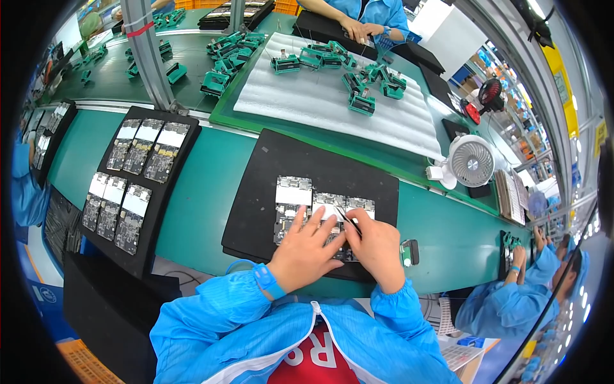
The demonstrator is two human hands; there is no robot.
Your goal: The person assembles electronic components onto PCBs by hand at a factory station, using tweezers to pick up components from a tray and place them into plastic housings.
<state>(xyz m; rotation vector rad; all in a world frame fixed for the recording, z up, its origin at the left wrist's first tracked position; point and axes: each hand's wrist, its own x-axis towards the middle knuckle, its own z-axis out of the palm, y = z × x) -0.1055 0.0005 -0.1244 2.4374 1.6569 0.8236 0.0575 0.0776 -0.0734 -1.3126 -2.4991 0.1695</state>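
A black foam pad [268, 163] lies on the green bench before me. Three circuit boards sit side by side on it: a left board [293, 192], a middle board [327, 203] and a right board [362, 205], each with a white patch. My left hand [302, 253] rests over the left and middle boards, fingers spread, hiding their lower parts. Dark tweezers [348, 219] are pinched in my right hand [378, 248], their tips at the middle board's upper right. A blue wrist strap [267, 281] circles my left wrist. Right of the pad lies a small green-and-white part [409, 253].
At left, a long black foam tray [142, 181] carries several boards. Beyond the pad, several green fixtures [361, 102] stand on a white ribbed sheet [275, 99]. A white fan [471, 161] is at right. Co-workers' hands [361, 29] show across the bench and at both sides.
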